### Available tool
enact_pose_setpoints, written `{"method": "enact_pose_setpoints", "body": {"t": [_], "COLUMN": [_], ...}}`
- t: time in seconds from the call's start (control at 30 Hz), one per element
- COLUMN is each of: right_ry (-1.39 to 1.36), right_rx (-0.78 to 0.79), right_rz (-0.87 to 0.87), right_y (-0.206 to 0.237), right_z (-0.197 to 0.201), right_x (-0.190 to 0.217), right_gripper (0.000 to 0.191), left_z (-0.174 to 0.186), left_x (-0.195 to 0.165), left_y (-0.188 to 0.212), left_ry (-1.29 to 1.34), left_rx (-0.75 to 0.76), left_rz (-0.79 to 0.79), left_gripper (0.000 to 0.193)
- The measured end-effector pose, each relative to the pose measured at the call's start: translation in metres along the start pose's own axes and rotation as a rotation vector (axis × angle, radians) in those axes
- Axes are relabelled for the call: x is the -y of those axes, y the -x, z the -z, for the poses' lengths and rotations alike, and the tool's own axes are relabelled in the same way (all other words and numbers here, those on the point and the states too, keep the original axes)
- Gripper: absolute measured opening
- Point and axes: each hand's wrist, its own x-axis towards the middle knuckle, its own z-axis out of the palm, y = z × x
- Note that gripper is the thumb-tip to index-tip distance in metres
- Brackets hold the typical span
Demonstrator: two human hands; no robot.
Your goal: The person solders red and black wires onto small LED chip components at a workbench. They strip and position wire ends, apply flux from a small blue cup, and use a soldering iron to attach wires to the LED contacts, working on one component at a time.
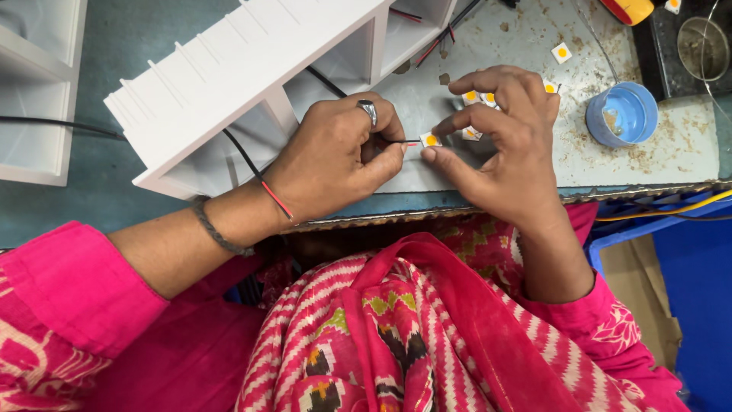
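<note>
The left hand (343,156) rests on the grey tabletop (671,156) near its near edge, its grip closed: thumb and forefinger are pinched together on the end of a thin red and black wire (259,177). The wire runs back over the left wrist and up into the open underside of a white plastic housing (229,76), which lies tilted on the tabletop just to the left and far side of that hand. A silver ring sits on one finger of the left hand, and a dark braided band circles the wrist.

The right hand (507,145) is just to the right, its fingertips almost touching those of the left. Its grip is closed lightly on a small white square chip with a yellow centre (431,140): the forefinger presses from the far side and the thumb steadies it from the near side. The chip lies flat on the tabletop between the two hands, and the bare wire tip meets its left edge.

More chips of the same kind (473,98) lie in a small cluster under the arched fingers of the right hand, and a single one (562,53) lies further off. A round blue tub (621,114) stands to the right of the right hand, near but apart. The tabletop there is speckled with brownish crumbs.
</note>
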Motion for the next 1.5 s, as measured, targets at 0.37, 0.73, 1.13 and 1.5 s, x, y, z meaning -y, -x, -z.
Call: {"method": "enact_pose_setpoints", "body": {"t": [0.37,0.73,1.13,1.5], "right_ry": [-0.005,0.023,-0.009,-0.010], "right_rx": [0.011,-0.022,-0.005,0.010], "right_rz": [0.032,-0.009,0.059,0.034], "right_y": [0.003,-0.006,-0.008,-0.010], "right_z": [0.000,0.002,0.004,0.006], "right_x": [-0.002,0.004,0.003,0.006], "right_gripper": [0.018,0.022,0.017,0.015], "left_z": [-0.001,-0.002,0.003,0.001], "left_x": [-0.001,-0.004,-0.006,-0.005], "left_y": [0.004,0.000,-0.003,-0.001], "left_ry": [-0.094,-0.085,-0.132,-0.315], "left_rx": [-0.005,0.022,0.086,0.079], "left_rz": [-0.051,-0.003,-0.047,-0.196], "left_gripper": [0.012,0.008,0.014,0.018]}}
